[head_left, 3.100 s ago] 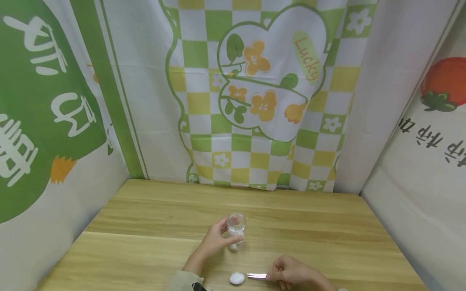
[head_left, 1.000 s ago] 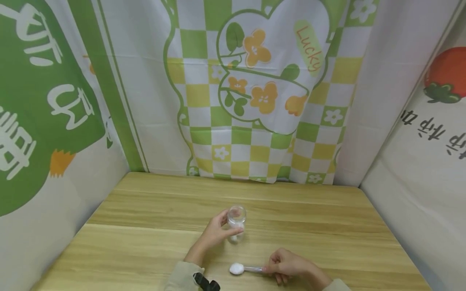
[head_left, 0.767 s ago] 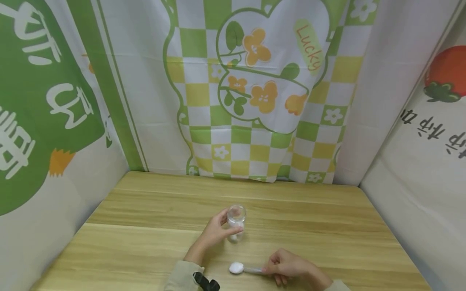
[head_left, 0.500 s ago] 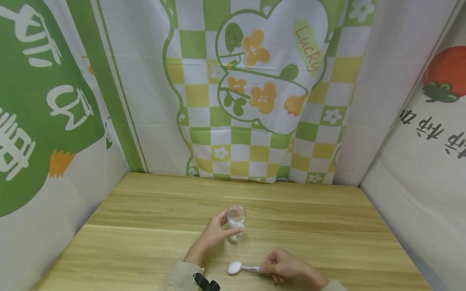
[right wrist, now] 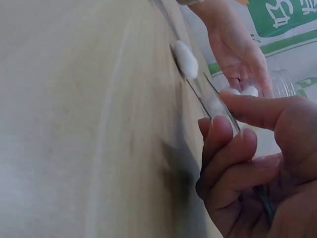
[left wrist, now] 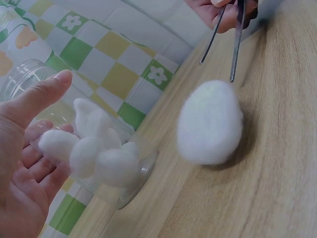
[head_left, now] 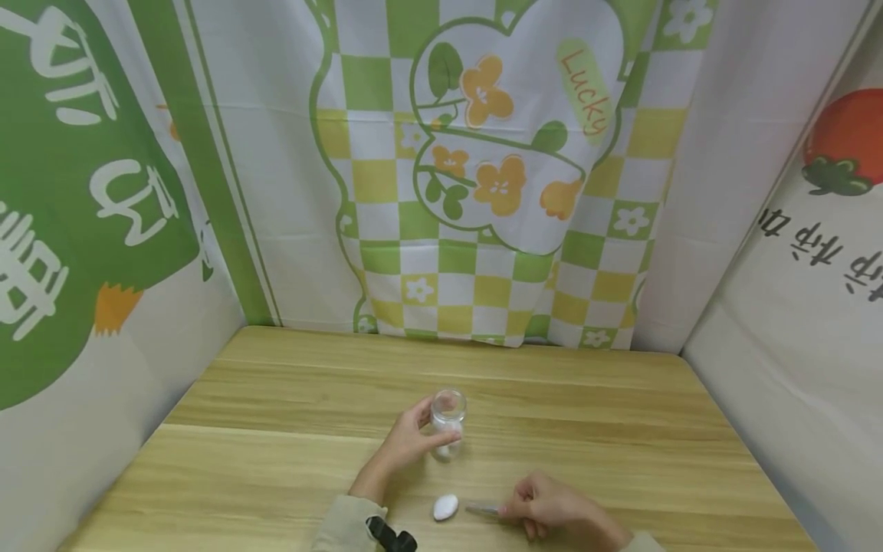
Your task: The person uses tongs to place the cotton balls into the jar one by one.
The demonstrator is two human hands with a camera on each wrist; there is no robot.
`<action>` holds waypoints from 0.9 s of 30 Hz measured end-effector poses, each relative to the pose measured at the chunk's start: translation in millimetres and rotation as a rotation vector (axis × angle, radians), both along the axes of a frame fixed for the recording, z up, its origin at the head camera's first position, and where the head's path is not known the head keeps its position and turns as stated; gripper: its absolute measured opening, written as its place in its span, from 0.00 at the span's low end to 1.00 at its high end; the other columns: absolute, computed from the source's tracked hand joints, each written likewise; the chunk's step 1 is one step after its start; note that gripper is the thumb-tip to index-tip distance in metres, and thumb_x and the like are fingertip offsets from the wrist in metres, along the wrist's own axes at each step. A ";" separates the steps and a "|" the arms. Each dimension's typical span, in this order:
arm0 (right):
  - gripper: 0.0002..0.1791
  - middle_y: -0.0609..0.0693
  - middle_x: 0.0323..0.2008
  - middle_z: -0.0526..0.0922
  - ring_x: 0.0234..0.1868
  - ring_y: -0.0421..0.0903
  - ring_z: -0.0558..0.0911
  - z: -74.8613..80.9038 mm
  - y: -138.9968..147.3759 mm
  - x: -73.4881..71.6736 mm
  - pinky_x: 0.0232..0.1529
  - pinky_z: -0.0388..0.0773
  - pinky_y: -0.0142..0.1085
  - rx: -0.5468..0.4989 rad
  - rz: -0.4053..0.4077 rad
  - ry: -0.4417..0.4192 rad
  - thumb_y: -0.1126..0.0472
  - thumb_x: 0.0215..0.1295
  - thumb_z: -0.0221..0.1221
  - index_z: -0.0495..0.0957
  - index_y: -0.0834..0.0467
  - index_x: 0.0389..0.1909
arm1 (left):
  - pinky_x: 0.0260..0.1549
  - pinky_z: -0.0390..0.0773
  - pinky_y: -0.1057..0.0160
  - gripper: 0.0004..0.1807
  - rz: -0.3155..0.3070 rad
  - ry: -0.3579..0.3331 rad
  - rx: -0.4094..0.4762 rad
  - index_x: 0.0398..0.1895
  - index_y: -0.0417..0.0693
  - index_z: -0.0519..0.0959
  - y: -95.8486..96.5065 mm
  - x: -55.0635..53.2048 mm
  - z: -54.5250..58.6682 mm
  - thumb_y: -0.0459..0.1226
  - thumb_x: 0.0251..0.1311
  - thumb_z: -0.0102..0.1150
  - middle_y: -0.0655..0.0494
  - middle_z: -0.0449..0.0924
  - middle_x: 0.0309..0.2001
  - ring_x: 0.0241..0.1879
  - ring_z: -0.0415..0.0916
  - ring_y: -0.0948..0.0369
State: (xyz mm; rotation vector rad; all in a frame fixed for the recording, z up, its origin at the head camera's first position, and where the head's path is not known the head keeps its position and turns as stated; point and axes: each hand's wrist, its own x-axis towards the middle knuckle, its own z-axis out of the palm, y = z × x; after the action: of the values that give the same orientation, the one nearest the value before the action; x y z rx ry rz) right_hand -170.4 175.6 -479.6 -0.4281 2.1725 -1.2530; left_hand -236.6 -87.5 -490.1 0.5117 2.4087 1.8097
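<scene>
My left hand [head_left: 407, 443] holds a clear glass jar [head_left: 449, 406] upright on the table, thumb on one side and fingers behind. Several white cotton balls [left wrist: 101, 148] sit inside the jar. On the tabletop, nearer me than the jar, lies a single cotton ball [head_left: 445, 507]. My right hand [head_left: 545, 506] pinches a pair of metal tweezers [head_left: 483, 509] between thumb and fingers. Their tips point at the loose cotton ball from the right, spread apart and a short way off it. In the right wrist view the tweezers [right wrist: 210, 101] partly hide behind my fingers.
The wooden table [head_left: 276, 383] runs back to a checked green and yellow curtain [head_left: 483, 291]. Printed cloth hangs along the left side [head_left: 90, 230] and the right side [head_left: 793, 307]. A black device [head_left: 392, 534] is strapped at my left sleeve.
Half a second ago the tweezers' tips met the loose cotton ball; now a gap shows between them. My right hand has drawn slightly right. My left hand stays on the jar.
</scene>
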 end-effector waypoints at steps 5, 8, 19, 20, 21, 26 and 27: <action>0.29 0.40 0.08 0.70 0.09 0.30 0.65 2.7 -2.9 6.5 0.13 0.62 0.20 -0.032 0.026 -0.041 0.54 0.65 0.60 0.71 0.82 0.26 | 0.69 0.66 0.40 0.41 0.005 -0.002 0.002 0.68 0.40 0.65 0.4 -0.7 0.6 0.44 0.52 0.71 0.40 0.71 0.66 0.67 0.67 0.40; 0.29 0.41 0.09 0.71 0.10 0.30 0.66 3.0 -6.5 7.4 0.13 0.63 0.19 -0.039 0.045 -0.034 0.53 0.65 0.60 0.72 0.81 0.26 | 0.69 0.66 0.41 0.40 0.009 0.000 0.002 0.67 0.40 0.65 1.0 -1.1 0.8 0.43 0.52 0.71 0.40 0.72 0.65 0.66 0.68 0.41; 0.17 0.41 0.08 0.69 0.09 0.32 0.64 -1.5 -25.0 7.5 0.13 0.61 0.19 0.035 -0.048 -0.001 0.56 0.65 0.60 0.75 0.62 0.21 | 0.69 0.66 0.40 0.41 0.001 -0.002 -0.001 0.68 0.42 0.65 0.4 -0.3 0.5 0.45 0.52 0.71 0.41 0.71 0.66 0.67 0.68 0.40; 0.17 0.41 0.08 0.69 0.09 0.32 0.64 -2.7 -25.3 7.3 0.12 0.62 0.19 0.033 -0.047 0.011 0.56 0.65 0.60 0.75 0.62 0.21 | 0.69 0.66 0.40 0.41 0.001 -0.003 -0.001 0.68 0.43 0.65 0.4 -0.5 0.5 0.45 0.52 0.71 0.41 0.71 0.66 0.67 0.67 0.40; 0.17 0.41 0.07 0.69 0.09 0.32 0.64 -3.8 -25.6 6.9 0.12 0.62 0.19 0.033 -0.047 0.017 0.56 0.65 0.60 0.74 0.62 0.20 | 0.69 0.66 0.40 0.41 -0.001 0.000 -0.002 0.68 0.43 0.66 0.5 -0.6 0.3 0.45 0.52 0.71 0.41 0.71 0.66 0.67 0.67 0.40; 0.16 0.41 0.08 0.69 0.09 0.32 0.64 -5.1 -25.6 6.2 0.13 0.62 0.20 0.020 -0.051 0.023 0.57 0.64 0.61 0.74 0.61 0.21 | 0.68 0.67 0.40 0.40 0.004 0.008 -0.002 0.67 0.42 0.66 1.1 -0.9 0.0 0.43 0.52 0.71 0.40 0.71 0.65 0.66 0.68 0.40; 0.16 0.41 0.08 0.69 0.09 0.32 0.63 -4.9 -25.2 6.2 0.13 0.62 0.20 0.018 -0.053 0.019 0.57 0.64 0.61 0.74 0.61 0.21 | 0.68 0.67 0.40 0.40 0.005 0.010 -0.003 0.67 0.42 0.66 1.2 -0.8 -0.1 0.43 0.52 0.71 0.40 0.72 0.65 0.66 0.68 0.40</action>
State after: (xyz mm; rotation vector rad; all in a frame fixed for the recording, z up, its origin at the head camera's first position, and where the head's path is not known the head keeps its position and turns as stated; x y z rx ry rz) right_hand -164.3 150.4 -484.5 -0.3788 2.2229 -1.2622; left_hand -237.4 -86.4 -490.2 0.5163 2.4209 1.8090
